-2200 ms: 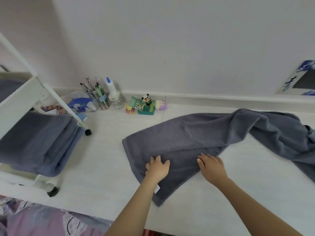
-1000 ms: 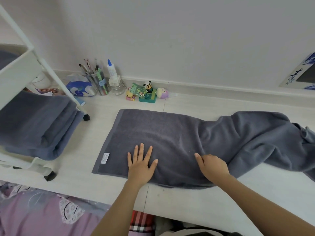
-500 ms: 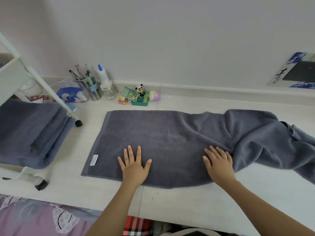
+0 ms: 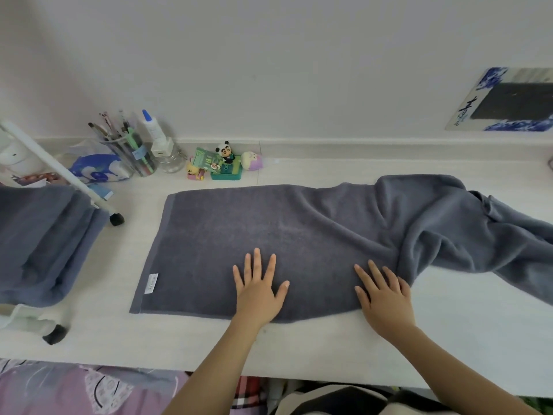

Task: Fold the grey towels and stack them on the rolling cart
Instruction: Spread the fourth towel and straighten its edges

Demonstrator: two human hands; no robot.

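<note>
White table [image 4: 449,339], towel [image 4: 269,235] lengthwise left-right

Grey towel [image 4: 299,235] lies lengthwise on the bench [image 4: 329,348]. Left portion spread flat, single layer, hemmed short edge at left, small white label [image 4: 151,283] near front-left corner. Right portion bunched in folds, running off the right edge of view. Folded grey towels [image 4: 42,244] stacked on the white rolling cart [image 4: 57,169] at far left.
</note>
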